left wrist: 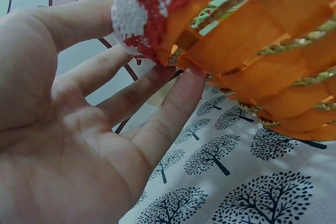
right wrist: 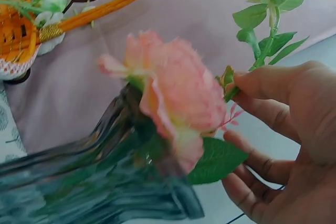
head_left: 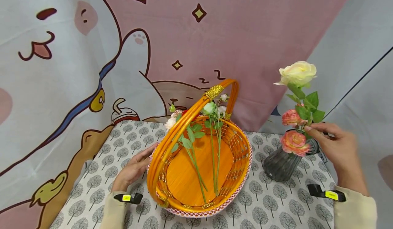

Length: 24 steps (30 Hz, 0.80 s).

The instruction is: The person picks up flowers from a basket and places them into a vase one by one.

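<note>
An orange wicker basket (head_left: 196, 167) with a tall looped handle stands tilted toward me, several artificial flowers lying inside. My left hand (head_left: 133, 169) rests against its left outer side; in the left wrist view extended fingers (left wrist: 181, 103) touch the weave just under the red-and-white rim. At the right, my right hand (head_left: 337, 147) pinches the green stem of a cream-white rose (head_left: 297, 73) between thumb and fingertips. That stem rises above a grey ribbed glass vase (head_left: 280, 164), which leans to the right. Pink-orange flowers (head_left: 295, 142) sit at the vase's mouth, hiding the lower stem.
A tablecloth (head_left: 101, 184) printed with grey trees covers the table. Behind it hangs a cartoon-patterned cloth (head_left: 245, 34). Inside the basket, a pale green rose (head_left: 209, 108) leans at the back rim, and pale pink blooms (head_left: 170, 123) stick out past the left side.
</note>
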{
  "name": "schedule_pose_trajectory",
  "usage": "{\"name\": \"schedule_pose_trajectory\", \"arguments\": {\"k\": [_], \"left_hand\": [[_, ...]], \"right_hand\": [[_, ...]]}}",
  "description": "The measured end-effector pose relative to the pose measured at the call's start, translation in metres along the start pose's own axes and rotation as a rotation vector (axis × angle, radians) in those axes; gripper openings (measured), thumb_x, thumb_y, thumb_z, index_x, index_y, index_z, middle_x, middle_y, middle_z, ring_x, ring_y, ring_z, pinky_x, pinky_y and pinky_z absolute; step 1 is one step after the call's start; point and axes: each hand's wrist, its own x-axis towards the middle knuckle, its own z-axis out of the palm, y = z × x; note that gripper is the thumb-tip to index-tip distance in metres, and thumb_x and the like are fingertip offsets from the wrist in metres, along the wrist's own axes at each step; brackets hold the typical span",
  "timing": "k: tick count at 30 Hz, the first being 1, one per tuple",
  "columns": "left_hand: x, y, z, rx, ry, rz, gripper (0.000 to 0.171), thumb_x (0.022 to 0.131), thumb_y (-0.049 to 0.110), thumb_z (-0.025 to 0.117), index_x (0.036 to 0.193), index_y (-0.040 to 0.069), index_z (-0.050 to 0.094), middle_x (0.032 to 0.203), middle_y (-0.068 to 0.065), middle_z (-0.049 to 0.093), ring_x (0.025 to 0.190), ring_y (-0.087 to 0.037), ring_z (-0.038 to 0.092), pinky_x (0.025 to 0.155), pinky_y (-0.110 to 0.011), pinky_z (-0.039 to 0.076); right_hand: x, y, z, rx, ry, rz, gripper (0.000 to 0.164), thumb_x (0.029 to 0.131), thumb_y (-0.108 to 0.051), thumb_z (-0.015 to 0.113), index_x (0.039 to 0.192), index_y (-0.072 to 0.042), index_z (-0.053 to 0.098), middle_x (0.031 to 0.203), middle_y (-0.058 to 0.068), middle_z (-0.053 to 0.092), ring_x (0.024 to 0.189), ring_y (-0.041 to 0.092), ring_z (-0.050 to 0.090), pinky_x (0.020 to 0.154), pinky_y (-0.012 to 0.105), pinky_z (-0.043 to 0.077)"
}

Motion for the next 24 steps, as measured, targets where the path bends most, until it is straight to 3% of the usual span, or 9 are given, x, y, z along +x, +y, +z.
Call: {"name": "schedule_pose_trajectory", "arguments": {"k": [4,7,9,11,15,21,24], "left_hand": [[0.0,0.0,0.0,0.004,0.001,0.0,0.061,0.107,0.005,0.046,0.164,0.013,0.025,0.172,-0.003,0.023,0.141,-0.002,0.048,0.114,-0.021,0.045],[0.0,-0.001,-0.001,0.004,0.002,-0.002,0.061,0.107,0.005,0.046,0.164,0.012,0.023,0.171,0.0,0.025,0.141,-0.002,0.048,0.114,-0.021,0.045],[-0.001,-0.002,-0.002,0.003,0.005,-0.003,0.062,0.108,0.005,0.046,0.164,0.01,0.021,0.171,0.001,0.026,0.141,-0.002,0.048,0.114,-0.021,0.045],[-0.001,-0.003,-0.003,0.003,0.006,-0.004,0.062,0.108,0.005,0.045,0.164,0.01,0.021,0.171,0.0,0.026,0.141,-0.001,0.048,0.114,-0.021,0.045],[-0.001,-0.003,-0.003,0.003,0.004,-0.002,0.061,0.108,0.004,0.045,0.164,0.011,0.022,0.172,-0.003,0.023,0.141,-0.002,0.048,0.114,-0.022,0.045],[0.0,-0.003,-0.003,0.004,0.002,0.002,0.06,0.108,0.004,0.045,0.164,0.013,0.025,0.171,-0.001,0.024,0.142,-0.002,0.047,0.114,-0.021,0.045],[0.0,-0.002,-0.002,0.006,-0.001,0.001,0.06,0.108,0.004,0.045,0.164,0.014,0.025,0.171,0.002,0.026,0.142,-0.001,0.047,0.114,-0.021,0.045]], "right_hand": [[0.001,0.008,0.002,-0.124,-0.058,0.051,0.052,0.093,-0.056,0.068,0.129,-0.018,0.072,0.109,-0.035,0.048,0.109,0.008,0.049,0.075,0.026,0.042],[0.003,0.012,0.003,-0.158,-0.105,0.075,0.057,0.096,-0.057,0.063,0.133,-0.014,0.068,0.131,-0.009,0.056,0.131,0.036,0.046,0.087,0.05,0.048],[0.004,0.015,0.003,-0.145,-0.146,0.11,0.06,0.098,-0.058,0.059,0.139,-0.014,0.064,0.151,0.011,0.047,0.143,0.049,0.034,0.096,0.067,0.043],[0.004,0.017,0.003,-0.126,-0.176,0.147,0.064,0.098,-0.06,0.056,0.144,-0.015,0.061,0.163,0.022,0.032,0.146,0.054,0.028,0.103,0.077,0.035],[0.003,0.02,0.003,-0.11,-0.189,0.193,0.064,0.098,-0.063,0.054,0.144,-0.019,0.06,0.16,0.025,0.034,0.14,0.052,0.034,0.101,0.074,0.038],[0.001,0.02,0.004,-0.13,-0.133,0.225,0.072,0.098,-0.061,0.054,0.146,-0.007,0.053,0.156,0.029,0.037,0.135,0.051,0.038,0.09,0.066,0.044],[-0.001,0.02,0.003,-0.145,-0.102,0.226,0.077,0.096,-0.062,0.057,0.15,-0.007,0.05,0.145,0.021,0.049,0.131,0.047,0.041,0.084,0.055,0.047]]}}
